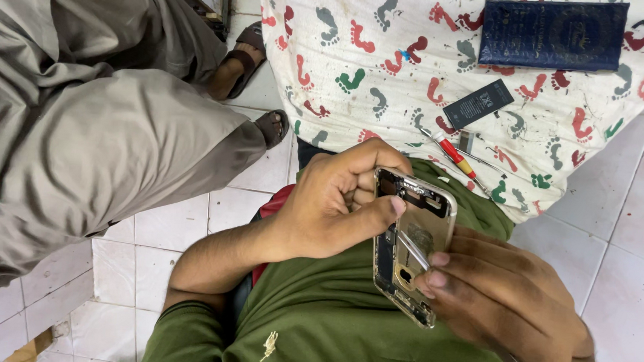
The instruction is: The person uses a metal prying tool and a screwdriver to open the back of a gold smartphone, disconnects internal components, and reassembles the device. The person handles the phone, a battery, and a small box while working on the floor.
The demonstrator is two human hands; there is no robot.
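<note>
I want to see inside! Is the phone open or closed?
Open. The phone shows its bare gold frame and inner parts, and the right hand pokes tweezers inside.

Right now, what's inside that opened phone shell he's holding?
Inside the phone frame a thin metal tool from the right hand pokes at the gold inner plate. The left hand grips the top edge. The parts under the fingers are covered.

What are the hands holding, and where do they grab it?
The left hand grips an opened phone frame by its top end, thumb across the upper edge. The right hand supports its lower edge and pinches a thin metal tool near the tip.
</note>
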